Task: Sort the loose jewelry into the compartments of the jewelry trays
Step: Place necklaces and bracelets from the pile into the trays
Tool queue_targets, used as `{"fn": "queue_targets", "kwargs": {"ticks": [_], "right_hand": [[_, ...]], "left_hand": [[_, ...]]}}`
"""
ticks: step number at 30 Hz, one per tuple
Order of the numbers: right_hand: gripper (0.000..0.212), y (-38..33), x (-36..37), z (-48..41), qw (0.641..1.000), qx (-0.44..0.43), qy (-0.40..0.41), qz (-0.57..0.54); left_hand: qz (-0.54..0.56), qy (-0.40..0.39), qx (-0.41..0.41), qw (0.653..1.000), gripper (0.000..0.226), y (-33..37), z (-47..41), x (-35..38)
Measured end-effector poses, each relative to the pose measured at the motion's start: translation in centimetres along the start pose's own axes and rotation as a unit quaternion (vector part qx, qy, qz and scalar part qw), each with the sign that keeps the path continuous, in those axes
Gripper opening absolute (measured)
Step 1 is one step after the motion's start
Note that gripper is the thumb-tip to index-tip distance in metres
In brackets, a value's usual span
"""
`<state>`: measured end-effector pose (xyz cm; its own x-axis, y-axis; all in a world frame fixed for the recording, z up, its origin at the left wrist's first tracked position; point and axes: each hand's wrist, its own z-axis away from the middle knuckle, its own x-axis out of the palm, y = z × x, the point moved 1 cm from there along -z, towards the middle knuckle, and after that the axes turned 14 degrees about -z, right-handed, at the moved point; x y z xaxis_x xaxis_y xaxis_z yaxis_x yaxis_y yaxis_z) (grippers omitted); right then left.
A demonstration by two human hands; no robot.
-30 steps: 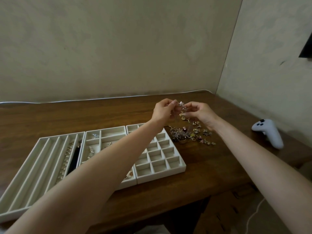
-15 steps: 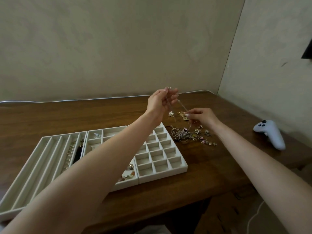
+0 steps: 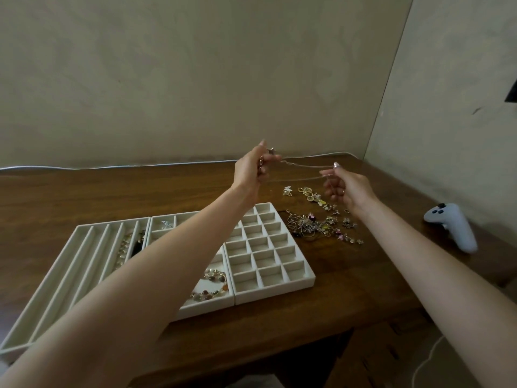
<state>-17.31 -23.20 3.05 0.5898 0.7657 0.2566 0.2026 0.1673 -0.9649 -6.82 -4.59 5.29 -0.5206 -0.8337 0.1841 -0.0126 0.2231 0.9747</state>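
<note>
Both hands are raised over the far side of the table (image 3: pixel 84 197). The left hand (image 3: pixel 250 175) is curled, its fingertips pinching one end of a thin silver chain (image 3: pixel 300 165). The right hand (image 3: pixel 349 190) pinches the other end, its spare fingers loosely bent. The chain is stretched between them (two strands, it seems). The loose jewelry pile (image 3: pixel 316 228) lies toward the table's right edge, just beside the white trays (image 3: pixel 272 287).

The jewelry trays (image 3: pixel 272 287) were cream on a brown, wood-grained table (image 3: pixel 349 275). The chain (image 3: pixel 307 165) was silver, the loose jewelry (image 3: pixel 316 228) silver, gold and pink, the controller (image 3: pixel 453 228) white with black buttons.
</note>
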Motion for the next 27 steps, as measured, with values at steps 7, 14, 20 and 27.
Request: {"fn": "queue_targets", "kwargs": {"ticks": [7,14,20,27], "right_hand": [[0.029,-1.1,2.1,0.0,0.994,0.004,-0.053,-0.096],[0.028,-1.9,5.7,0.3,0.992,0.003,-0.070,-0.108],[0.020,-1.2,8.2,0.2,0.994,-0.003,-0.069,-0.079],[0.020,0.1,12.9,0.5,0.992,0.021,-0.121,-0.022]], "left_hand": [[-0.088,0.035,-0.019,0.995,0.017,-0.5,0.6,-1.3],[0.072,0.020,-0.044,0.996,0.025,-0.5,1.0,-3.7],[0.098,0.026,-0.026,0.995,0.019,-0.3,1.6,-8.0],[-0.171,0.058,-0.014,0.984,0.029,1.1,4.3,-14.1]]}}
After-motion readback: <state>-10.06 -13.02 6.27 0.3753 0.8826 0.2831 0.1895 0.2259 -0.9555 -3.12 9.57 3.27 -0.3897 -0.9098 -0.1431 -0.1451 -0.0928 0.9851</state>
